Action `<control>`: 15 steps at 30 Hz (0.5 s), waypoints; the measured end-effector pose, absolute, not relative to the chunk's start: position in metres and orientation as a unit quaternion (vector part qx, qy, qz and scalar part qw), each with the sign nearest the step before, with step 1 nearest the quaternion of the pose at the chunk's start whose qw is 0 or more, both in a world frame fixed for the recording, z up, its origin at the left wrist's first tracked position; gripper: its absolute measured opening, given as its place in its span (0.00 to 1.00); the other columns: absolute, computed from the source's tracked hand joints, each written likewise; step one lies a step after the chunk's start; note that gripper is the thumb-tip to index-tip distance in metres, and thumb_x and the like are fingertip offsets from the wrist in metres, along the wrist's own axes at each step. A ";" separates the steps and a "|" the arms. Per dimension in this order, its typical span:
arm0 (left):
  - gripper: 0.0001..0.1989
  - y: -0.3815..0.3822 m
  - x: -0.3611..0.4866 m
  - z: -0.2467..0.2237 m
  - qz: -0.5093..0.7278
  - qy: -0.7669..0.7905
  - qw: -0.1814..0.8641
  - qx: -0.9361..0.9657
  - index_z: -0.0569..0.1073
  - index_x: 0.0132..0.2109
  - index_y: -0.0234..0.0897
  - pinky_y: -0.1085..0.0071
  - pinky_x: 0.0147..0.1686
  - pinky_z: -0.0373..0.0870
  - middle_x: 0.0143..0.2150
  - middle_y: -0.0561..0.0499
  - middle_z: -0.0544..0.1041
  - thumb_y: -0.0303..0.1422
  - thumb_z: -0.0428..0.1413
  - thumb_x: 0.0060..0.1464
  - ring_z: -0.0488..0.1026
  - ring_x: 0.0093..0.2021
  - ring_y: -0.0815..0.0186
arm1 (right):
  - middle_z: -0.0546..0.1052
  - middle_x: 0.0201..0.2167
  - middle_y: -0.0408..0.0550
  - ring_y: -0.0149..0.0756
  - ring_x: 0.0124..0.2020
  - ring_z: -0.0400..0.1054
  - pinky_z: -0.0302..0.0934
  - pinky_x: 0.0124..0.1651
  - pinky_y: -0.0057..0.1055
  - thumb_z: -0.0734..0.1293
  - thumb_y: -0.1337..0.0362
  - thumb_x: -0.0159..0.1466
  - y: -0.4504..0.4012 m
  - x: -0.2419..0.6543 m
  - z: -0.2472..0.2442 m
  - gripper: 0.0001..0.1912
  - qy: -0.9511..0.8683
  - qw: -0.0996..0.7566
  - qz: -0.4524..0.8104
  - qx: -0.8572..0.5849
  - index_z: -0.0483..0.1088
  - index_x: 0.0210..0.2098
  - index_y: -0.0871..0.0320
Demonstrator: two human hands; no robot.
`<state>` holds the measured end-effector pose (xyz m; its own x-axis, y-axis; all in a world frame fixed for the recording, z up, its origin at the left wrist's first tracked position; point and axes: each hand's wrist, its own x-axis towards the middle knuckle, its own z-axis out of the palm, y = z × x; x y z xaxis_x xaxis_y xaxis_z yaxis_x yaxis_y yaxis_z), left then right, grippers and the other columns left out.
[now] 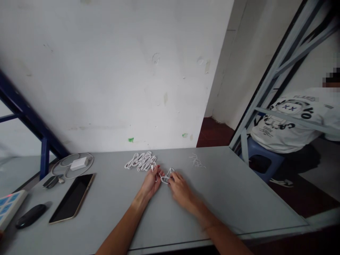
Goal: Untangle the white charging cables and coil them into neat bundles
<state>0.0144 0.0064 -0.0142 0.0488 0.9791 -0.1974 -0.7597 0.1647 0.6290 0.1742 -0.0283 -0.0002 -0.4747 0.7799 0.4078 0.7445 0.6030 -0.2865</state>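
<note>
Between my two hands a thin white cable [165,180] is bent into a small loop, low over the grey table. My left hand [152,182] is closed on one part of it, a white plug showing by the fingertips. From the right, my right hand [180,187] pinches the other side of the loop. Just behind my left hand lies a pile of coiled white cables [140,161]. Off to the right rest several thin white ties or strings [196,161], too fine to tell which.
On the table's [111,205] left are a white charger [79,163] with its cord, a dark tablet [72,198], a black mouse [31,215] and a keypad [10,207]. A wall stands behind. Beyond the right-hand metal frame [268,78], a person [289,120] sits on a blue stool [261,161].
</note>
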 end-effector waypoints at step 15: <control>0.15 0.014 -0.006 -0.013 0.580 0.499 0.471 0.439 0.72 0.32 0.40 0.73 0.28 0.57 0.25 0.57 0.69 0.34 0.72 0.46 0.64 0.27 0.67 | 0.66 0.24 0.42 0.37 0.27 0.64 0.61 0.34 0.35 0.53 0.55 0.62 -0.001 0.223 0.008 0.13 -0.625 0.523 0.218 -0.537 0.56 0.24 0.51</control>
<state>-0.0057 0.0135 -0.0125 -0.1707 0.9845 0.0389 -0.1079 -0.0579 0.9925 0.2229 -0.0008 0.0080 0.1241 0.8989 0.4203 0.4433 0.3287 -0.8339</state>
